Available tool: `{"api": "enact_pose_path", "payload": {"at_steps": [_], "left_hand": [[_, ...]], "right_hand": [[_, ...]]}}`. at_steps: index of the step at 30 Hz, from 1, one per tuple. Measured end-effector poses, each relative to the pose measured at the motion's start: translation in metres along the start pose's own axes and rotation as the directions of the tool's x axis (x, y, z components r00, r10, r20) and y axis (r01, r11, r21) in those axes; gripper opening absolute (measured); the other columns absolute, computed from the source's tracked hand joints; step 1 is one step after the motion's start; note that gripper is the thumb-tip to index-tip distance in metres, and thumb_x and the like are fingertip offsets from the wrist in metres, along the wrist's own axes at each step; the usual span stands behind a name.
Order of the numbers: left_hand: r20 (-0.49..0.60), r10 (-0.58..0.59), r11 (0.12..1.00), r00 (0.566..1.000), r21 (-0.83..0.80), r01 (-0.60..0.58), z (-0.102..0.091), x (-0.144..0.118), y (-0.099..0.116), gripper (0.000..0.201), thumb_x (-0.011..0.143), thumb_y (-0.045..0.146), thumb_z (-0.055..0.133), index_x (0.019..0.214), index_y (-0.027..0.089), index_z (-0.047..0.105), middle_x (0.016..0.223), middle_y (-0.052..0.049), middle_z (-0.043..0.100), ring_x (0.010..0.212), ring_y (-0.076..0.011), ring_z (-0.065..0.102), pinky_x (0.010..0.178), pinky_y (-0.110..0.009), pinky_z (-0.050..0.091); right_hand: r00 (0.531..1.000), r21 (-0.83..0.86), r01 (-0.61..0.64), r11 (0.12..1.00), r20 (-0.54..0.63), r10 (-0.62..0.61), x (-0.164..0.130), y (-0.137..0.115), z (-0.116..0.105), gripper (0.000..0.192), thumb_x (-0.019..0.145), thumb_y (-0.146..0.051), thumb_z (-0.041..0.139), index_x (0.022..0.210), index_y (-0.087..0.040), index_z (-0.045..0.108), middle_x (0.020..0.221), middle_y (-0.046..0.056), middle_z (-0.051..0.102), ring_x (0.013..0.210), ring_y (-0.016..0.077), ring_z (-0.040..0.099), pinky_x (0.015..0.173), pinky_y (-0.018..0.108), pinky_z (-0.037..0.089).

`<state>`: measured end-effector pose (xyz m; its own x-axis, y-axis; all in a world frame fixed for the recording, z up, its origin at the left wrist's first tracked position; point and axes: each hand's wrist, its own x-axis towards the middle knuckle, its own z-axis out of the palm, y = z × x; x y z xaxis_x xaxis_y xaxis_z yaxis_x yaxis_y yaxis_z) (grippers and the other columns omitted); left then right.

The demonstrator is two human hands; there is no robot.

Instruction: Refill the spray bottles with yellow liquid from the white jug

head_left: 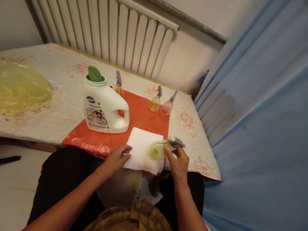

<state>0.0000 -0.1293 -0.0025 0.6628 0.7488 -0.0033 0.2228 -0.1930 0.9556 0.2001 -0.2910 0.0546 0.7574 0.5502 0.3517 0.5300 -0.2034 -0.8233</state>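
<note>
My right hand [178,161] grips a small clear spray bottle [157,150] near its grey trigger head. Yellow-green liquid shows in the bottle, which is tipped over a folded white cloth [142,140]. At the cloth's left edge, my left hand [119,157] pinches or touches the fabric between thumb and fingers. Under the cloth lies a red plastic bag [142,109], flattened on the table. Just behind my left hand stands a large white jug [106,109] with a handle and a printed label. A green scoop or cup [94,74] sits in its mouth.
Farther back stand a yellow spray bottle [155,103], a pink one [166,107] and an orange one [119,88]. A translucent yellow bag [7,85] lies at the left on the floral tablecloth [66,91]. A radiator [112,31] runs behind; a blue curtain [267,125] hangs at the right.
</note>
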Motion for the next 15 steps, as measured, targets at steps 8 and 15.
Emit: {"api": "enact_pose_path", "payload": {"at_steps": [8,15], "left_hand": [[0.072,0.102,0.992,0.992,-0.084,-0.095,0.026,-0.008,0.011,0.069,0.064,0.028,0.074,0.130,0.020,0.053,0.136,-0.017,0.057,0.126,-0.0326,0.054,0.101,-0.048,0.047],[0.346,0.085,0.826,0.934,-0.549,0.128,0.038,-0.013,0.019,0.078,0.065,0.034,0.083,0.133,0.024,0.045,0.142,-0.014,0.052,0.129,-0.0319,0.052,0.107,-0.048,0.042]], "right_hand": [[0.992,0.169,-0.067,0.983,0.119,0.048,-0.007,-0.022,0.004,0.026,0.075,-0.041,0.070,0.086,-0.017,0.070,0.075,0.002,0.070,0.071,0.0189,0.062,0.069,0.032,0.051],[0.968,0.451,-0.227,0.863,0.206,0.147,-0.011,-0.032,0.005,0.020,0.074,-0.035,0.072,0.083,-0.017,0.068,0.075,0.001,0.070,0.070,0.0169,0.063,0.066,0.029,0.051]]}}
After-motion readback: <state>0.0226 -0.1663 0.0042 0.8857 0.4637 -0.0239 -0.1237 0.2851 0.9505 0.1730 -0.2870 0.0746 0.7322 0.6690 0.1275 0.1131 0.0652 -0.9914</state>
